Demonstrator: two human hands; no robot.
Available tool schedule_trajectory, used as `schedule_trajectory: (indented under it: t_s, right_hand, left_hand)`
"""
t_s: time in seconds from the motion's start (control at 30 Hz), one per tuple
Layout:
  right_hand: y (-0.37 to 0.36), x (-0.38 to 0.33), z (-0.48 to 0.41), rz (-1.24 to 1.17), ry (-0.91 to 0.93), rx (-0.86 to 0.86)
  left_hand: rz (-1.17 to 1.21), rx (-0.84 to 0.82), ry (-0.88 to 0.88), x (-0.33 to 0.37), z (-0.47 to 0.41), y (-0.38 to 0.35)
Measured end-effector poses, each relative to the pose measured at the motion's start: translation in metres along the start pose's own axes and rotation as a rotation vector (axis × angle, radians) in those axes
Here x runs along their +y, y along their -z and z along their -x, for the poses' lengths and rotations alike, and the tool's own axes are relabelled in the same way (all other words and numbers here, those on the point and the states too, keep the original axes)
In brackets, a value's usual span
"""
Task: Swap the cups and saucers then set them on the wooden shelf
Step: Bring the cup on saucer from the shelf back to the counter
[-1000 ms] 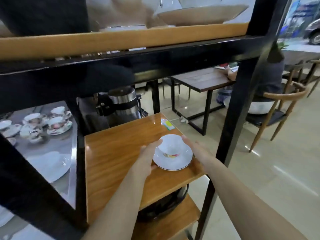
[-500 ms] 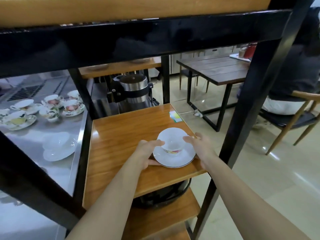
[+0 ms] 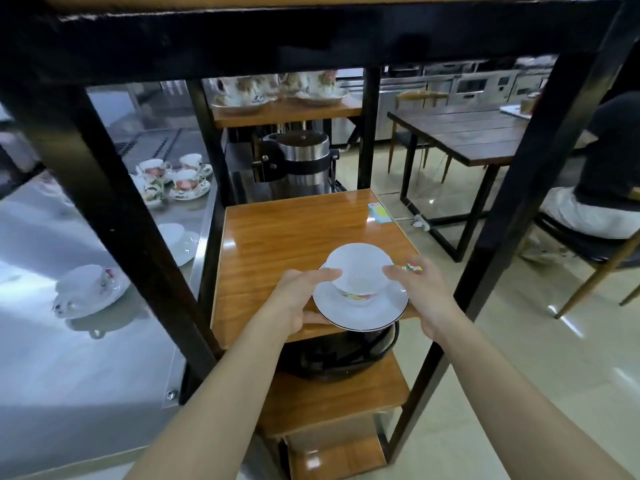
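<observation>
Two hands, left (image 3: 297,303) and right (image 3: 417,293), grip one cup (image 3: 360,271) on one saucer (image 3: 360,311) above the shelf (image 3: 277,244).

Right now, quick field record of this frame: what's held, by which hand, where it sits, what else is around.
held item: cup standing on a saucer
left hand: on the saucer's left edge, fingers up against the cup
right hand: fingers at the cup's right side
position: over the front edge of the wooden shelf, saucer rim overhanging; contact with the shelf cannot be told
shelf contents: small coloured card at the far right corner
steel counter: more cups and saucers
below: black pot on the lower shelf
</observation>
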State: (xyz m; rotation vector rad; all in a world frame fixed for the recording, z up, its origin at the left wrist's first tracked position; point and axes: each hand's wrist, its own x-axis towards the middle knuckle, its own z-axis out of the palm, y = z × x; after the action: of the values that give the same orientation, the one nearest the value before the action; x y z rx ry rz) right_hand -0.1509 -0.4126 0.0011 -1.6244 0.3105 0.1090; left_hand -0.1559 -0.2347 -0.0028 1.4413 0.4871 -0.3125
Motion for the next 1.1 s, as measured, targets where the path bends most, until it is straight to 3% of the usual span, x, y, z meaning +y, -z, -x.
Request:
schedule_trajectory:
  t_s: [0.67,1.1]
  right_hand:
    - [-0.093,0.014,0.225,0.110,0.157,-0.060]
    - [-0.272,0.017,0.236,0.147,0.166,-0.310]
  left_hand:
    - [0.094,-0.020,-0.083,-0.071,0.197,0.152]
    - [0.202,0.247,-0.099,-0.073,0.215,0.318]
